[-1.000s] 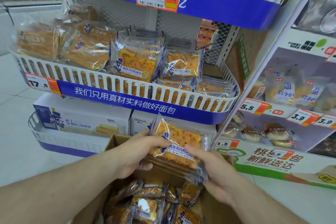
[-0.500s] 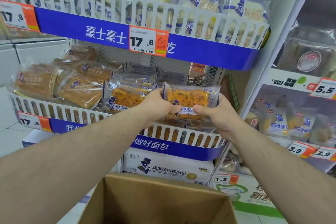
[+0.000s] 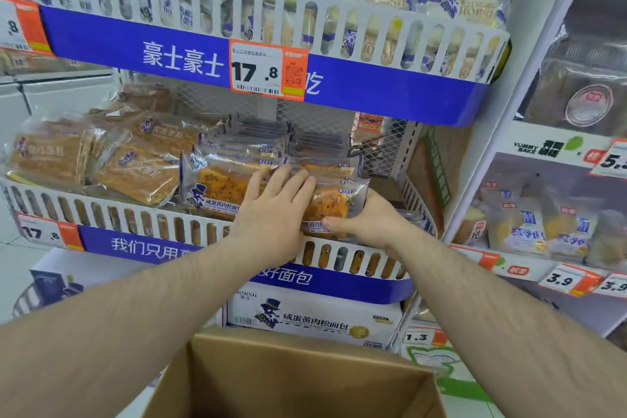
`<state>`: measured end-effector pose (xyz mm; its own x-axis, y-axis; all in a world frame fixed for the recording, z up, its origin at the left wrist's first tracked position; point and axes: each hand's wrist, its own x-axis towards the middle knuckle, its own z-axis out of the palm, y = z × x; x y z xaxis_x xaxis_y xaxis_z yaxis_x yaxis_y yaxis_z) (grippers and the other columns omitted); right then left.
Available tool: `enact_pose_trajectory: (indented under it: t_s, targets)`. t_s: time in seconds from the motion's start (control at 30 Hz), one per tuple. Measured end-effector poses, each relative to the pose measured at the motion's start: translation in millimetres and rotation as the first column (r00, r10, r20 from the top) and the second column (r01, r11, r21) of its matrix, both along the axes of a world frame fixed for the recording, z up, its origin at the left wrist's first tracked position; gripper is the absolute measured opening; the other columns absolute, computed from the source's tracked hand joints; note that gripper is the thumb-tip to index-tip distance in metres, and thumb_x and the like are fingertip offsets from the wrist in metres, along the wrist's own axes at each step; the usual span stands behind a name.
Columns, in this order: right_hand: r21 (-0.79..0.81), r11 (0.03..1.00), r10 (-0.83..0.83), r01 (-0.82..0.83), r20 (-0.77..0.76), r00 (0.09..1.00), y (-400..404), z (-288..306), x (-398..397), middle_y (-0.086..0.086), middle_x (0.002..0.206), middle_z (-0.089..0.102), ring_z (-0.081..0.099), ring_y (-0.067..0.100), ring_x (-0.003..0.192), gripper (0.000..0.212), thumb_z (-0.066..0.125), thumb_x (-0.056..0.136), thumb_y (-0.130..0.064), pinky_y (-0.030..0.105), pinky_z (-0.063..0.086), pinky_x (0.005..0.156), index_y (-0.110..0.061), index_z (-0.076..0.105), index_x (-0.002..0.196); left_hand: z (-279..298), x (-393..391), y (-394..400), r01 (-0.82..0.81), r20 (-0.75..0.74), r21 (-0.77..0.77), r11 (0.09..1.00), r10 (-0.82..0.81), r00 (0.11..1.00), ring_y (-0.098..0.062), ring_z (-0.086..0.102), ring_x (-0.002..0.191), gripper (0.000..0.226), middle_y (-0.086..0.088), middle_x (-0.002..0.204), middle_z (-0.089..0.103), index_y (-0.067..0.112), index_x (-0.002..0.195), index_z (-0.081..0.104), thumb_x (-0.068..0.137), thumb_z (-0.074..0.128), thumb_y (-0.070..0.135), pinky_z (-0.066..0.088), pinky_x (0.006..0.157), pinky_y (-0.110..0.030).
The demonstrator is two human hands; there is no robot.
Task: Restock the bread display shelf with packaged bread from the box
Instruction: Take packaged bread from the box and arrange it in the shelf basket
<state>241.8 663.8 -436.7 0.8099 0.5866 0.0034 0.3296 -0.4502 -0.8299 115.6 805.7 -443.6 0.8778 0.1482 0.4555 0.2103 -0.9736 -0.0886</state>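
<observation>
A clear-wrapped orange bread packet [image 3: 334,205] with a blue label rests on a stack at the right of the middle display shelf [image 3: 142,224]. My left hand [image 3: 276,210] lies flat on its top, fingers spread. My right hand [image 3: 364,222] grips its lower right edge, thumb in front. More of the same packets [image 3: 220,188] stand just to the left. The brown cardboard box [image 3: 298,373] is at the bottom of the view, below my arms; its contents are hidden.
Flat brown bread packets [image 3: 135,170] fill the shelf's left half. The upper shelf [image 3: 339,20] holds pale bread packs and a 17.8 price tag [image 3: 268,69]. A white carton [image 3: 312,317] sits under the shelf. Another bread rack [image 3: 556,224] stands to the right.
Both hands carried the packet from chest height over the box up and forward, then down onto the stack in the middle shelf. My left hand shifted from the packet's side to its top.
</observation>
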Motion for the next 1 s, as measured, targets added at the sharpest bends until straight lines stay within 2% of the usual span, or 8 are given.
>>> enact_pose_trajectory:
  t_s: [0.13,0.27,0.43,0.57,0.63,0.73,0.9,1.0]
  targets:
    - [0.093,0.986,-0.143,0.136,0.078,0.987,-6,-5,-14,-0.009,0.118,0.059,0.058,0.012,0.111,0.064,0.079,0.082,-0.033,0.031,0.049,0.09,-0.025,0.044,0.136,5,2,9,0.033,-0.03,-0.007,0.999,-0.034,0.999,-0.022,0.005,0.152,0.073,0.004,0.165,0.015,0.026,0.157,0.012,0.096,0.041,0.054,-0.002,0.121,-0.053]
    - [-0.041,0.991,-0.125,0.131,0.129,0.984,0,-9,-19,0.003,0.133,0.056,0.055,0.018,0.115,0.059,0.062,0.095,-0.036,0.033,0.045,0.089,-0.02,0.033,0.144,13,8,14,0.07,-0.12,0.025,0.997,-0.067,0.99,-0.021,0.005,0.152,0.075,0.003,0.165,0.013,0.025,0.157,0.01,0.096,0.041,0.055,-0.006,0.119,-0.055]
    - [-0.042,0.993,-0.107,0.111,0.089,0.99,-9,-6,-18,-0.003,0.134,0.057,0.058,0.019,0.122,0.071,0.073,0.086,-0.038,0.042,0.052,0.099,-0.025,0.034,0.144,17,3,17,0.085,-0.105,0.01,0.996,-0.084,0.991,-0.02,0.002,0.153,0.076,0.004,0.166,0.011,0.026,0.157,0.012,0.095,0.047,0.052,-0.01,0.118,-0.053]
    - [-0.037,0.981,-0.182,0.188,0.139,0.974,-23,-9,-26,0.001,0.151,0.046,0.047,0.023,0.136,0.088,0.075,0.086,-0.037,0.046,0.044,0.109,-0.019,0.024,0.155,8,-4,20,0.073,0.009,-0.022,0.997,-0.073,0.997,-0.021,-0.001,0.153,0.076,0.002,0.166,0.008,0.025,0.157,0.013,0.095,0.049,0.049,-0.006,0.12,-0.05]
    - [0.003,0.98,-0.195,0.198,0.166,0.967,-26,-9,-32,0.002,0.152,0.045,0.045,0.022,0.137,0.074,0.068,0.092,-0.03,0.043,0.042,0.111,-0.017,0.028,0.153,5,-5,20,0.057,0.025,-0.038,0.998,-0.056,0.998,-0.022,-0.002,0.153,0.076,0.002,0.166,0.007,0.025,0.157,0.013,0.095,0.049,0.049,-0.006,0.12,-0.049]
    - [-0.039,0.983,-0.162,0.178,0.258,0.953,-26,-11,-42,-0.007,0.135,0.057,0.053,0.014,0.124,0.052,0.059,0.098,-0.026,0.034,0.044,0.101,-0.024,0.039,0.146,5,-3,19,0.029,-0.059,-0.02,0.999,-0.03,0.998,-0.023,-0.006,0.153,0.078,0.003,0.167,0.003,0.026,0.158,0.007,0.096,0.046,0.053,-0.008,0.119,-0.052]
    - [0.079,0.984,-0.171,0.157,0.23,0.958,-23,-3,-48,-0.013,0.116,0.059,0.056,0.009,0.109,0.047,0.071,0.088,-0.024,0.035,0.049,0.098,-0.032,0.048,0.128,16,-2,13,0.045,-0.05,-0.032,0.999,-0.046,0.998,-0.024,-0.006,0.153,0.084,0.001,0.167,0.003,0.025,0.157,0.009,0.091,0.05,0.058,-0.008,0.119,-0.054]
    - [0.114,0.969,-0.246,0.218,0.391,0.887,-18,21,-36,-0.001,0.143,0.05,0.046,0.015,0.129,0.064,0.068,0.09,-0.028,0.036,0.039,0.108,-0.02,0.04,0.147,25,4,12,0.059,-0.062,-0.004,0.998,-0.059,0.996,-0.023,-0.005,0.153,0.089,0.0,0.167,0.003,0.025,0.157,0.009,0.088,0.051,0.062,-0.007,0.119,-0.054]
